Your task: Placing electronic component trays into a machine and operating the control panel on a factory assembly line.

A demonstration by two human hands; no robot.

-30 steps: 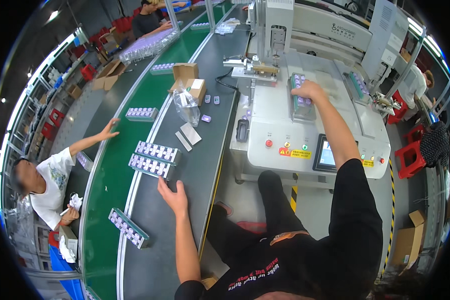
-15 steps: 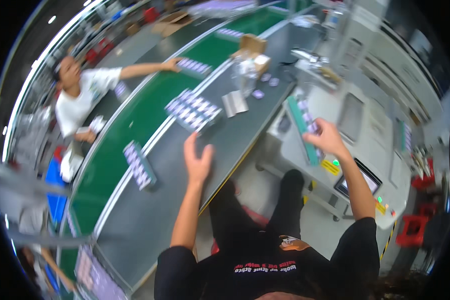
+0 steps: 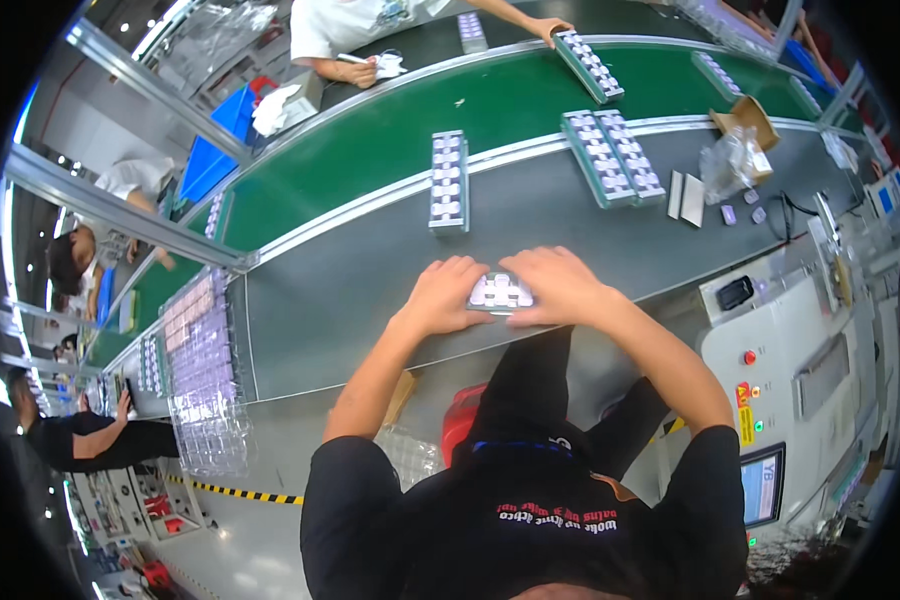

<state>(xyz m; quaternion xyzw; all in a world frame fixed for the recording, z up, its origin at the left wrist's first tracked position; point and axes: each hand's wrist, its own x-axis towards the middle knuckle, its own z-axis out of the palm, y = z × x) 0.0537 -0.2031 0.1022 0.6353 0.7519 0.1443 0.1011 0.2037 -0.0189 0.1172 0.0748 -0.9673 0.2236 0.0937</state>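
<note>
In the head view, with the green belt [image 3: 360,165] as landmark, the left hand [image 3: 442,298] and right hand [image 3: 558,287] are clamped on opposite ends of a held tray [image 3: 501,291] of pale pieces, on the belt's near side over the dark bench [image 3: 340,310]; the two-ended hold probably keeps it level. Across the belt's near edge lie a single tray [image 3: 449,182] and a pair of trays [image 3: 613,158], seemingly set within easy reach. Toward the belt's far side, a co-worker's hand [image 3: 548,30] touches another tray [image 3: 589,68], perhaps steadying it.
</note>
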